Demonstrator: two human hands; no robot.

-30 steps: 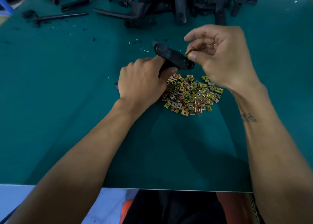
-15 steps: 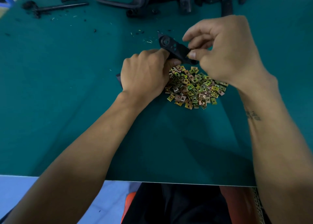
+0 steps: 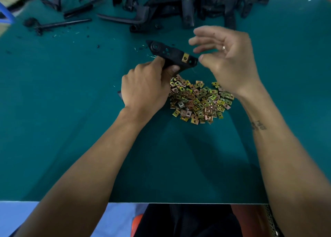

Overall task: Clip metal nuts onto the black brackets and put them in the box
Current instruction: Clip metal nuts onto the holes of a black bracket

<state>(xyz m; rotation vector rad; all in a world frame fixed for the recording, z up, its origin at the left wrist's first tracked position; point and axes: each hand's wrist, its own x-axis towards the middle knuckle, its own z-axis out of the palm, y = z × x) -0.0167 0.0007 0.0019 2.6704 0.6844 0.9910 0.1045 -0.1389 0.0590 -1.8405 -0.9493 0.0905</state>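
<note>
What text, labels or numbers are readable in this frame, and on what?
None can be read.
Tattoo marks on the right forearm: too blurred to read.
Black bracket held by the left hand: no visible lettering.
Clipped metal nut and the loose nut pile: no markings legible.

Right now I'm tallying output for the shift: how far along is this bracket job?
Early. Done: one metal nut sits clipped on the black bracket. In hand: the left hand grips that bracket; the right hand is open beside it. Left: a large nut pile, a heap of brackets at the far edge, and boxing; no box is in view.
</note>
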